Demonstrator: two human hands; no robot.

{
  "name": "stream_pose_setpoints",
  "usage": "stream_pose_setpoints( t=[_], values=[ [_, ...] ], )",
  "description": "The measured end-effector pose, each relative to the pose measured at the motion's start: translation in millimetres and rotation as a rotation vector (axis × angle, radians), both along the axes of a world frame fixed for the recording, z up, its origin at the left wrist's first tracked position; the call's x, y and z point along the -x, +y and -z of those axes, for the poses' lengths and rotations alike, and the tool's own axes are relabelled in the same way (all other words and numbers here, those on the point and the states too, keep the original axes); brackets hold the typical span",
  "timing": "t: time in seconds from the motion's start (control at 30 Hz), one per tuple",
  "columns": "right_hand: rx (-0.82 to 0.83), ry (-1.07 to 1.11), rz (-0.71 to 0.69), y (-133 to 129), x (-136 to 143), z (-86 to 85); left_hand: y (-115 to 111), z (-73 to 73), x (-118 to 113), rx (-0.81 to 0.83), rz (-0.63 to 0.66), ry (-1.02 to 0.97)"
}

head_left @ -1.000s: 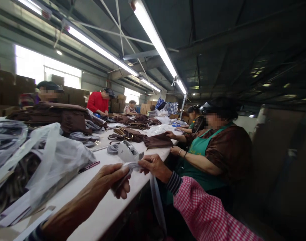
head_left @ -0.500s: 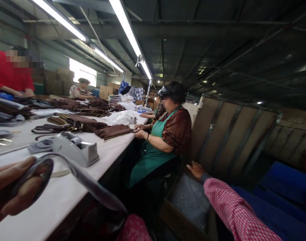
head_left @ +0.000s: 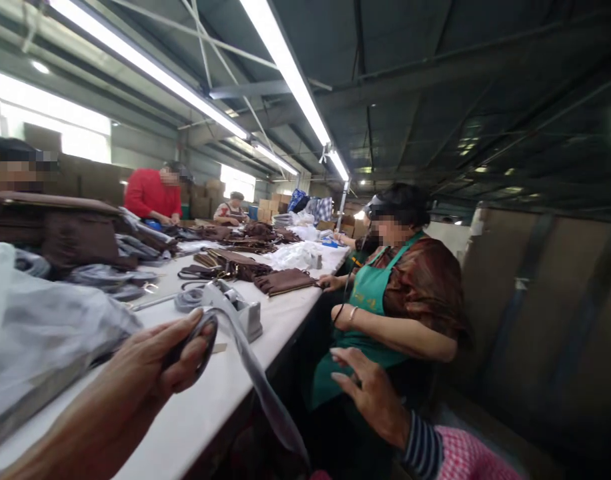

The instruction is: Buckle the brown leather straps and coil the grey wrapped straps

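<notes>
My left hand point(head_left: 160, 353) is closed around a coiled dark strap, with the fingers curled through the loop. From it a long greyish strap point(head_left: 265, 383), apparently in clear plastic, arches over the table edge and hangs toward my lap. My right hand point(head_left: 378, 397) hovers in the air to the right of the table, its fingers apart and holding nothing. Just beyond my left hand stands a grey tape dispenser point(head_left: 246, 317), with a coiled grey strap point(head_left: 189, 300) beside it on the white table point(head_left: 235, 400).
Brown bags point(head_left: 285, 281) and white plastic point(head_left: 295, 257) lie farther along the table. At left are clear plastic bags point(head_left: 40, 340) and a brown bag pile point(head_left: 80, 233). A co-worker in a green apron point(head_left: 370, 300) sits close on the right, before brown panels point(head_left: 545, 300).
The view has swung left. My right hand has come back from above a box of clear plastic at the right to near the table edge. My left hand still holds the strap.
</notes>
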State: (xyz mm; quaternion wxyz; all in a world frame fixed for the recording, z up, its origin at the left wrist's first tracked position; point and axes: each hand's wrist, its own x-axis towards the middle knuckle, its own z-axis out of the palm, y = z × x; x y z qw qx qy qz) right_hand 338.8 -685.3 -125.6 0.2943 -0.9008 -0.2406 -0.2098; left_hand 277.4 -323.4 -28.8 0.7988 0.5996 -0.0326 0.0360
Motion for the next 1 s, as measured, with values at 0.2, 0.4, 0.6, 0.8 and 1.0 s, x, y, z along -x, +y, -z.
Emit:
stream_pose_setpoints(
  t=[0.2, 0.4, 0.6, 0.8, 1.0],
  values=[
    [-0.182, -0.296, -0.300, 183, 4, -31.6, 0, -20.9, 15, 0.064, 0.029, 0.033],
    [-0.174, -0.421, -0.268, 208, -48, -56.2, 11, -16.4, 5, 0.153, 0.114, 0.010],
    [-0.241, -0.170, -0.302, 209, -63, -59.4, 5, -12.3, 6, 0.160, 0.122, -0.022],
    [-0.772, 0.657, -0.669, 243, -1, -16.0, 14, -13.4, 0, 0.296, 0.049, -0.017],
    [-0.846, 1.052, -0.733, 231, 27, -8.3, 8, -8.1, -6, 0.107, -0.244, -0.124]
  ],
)
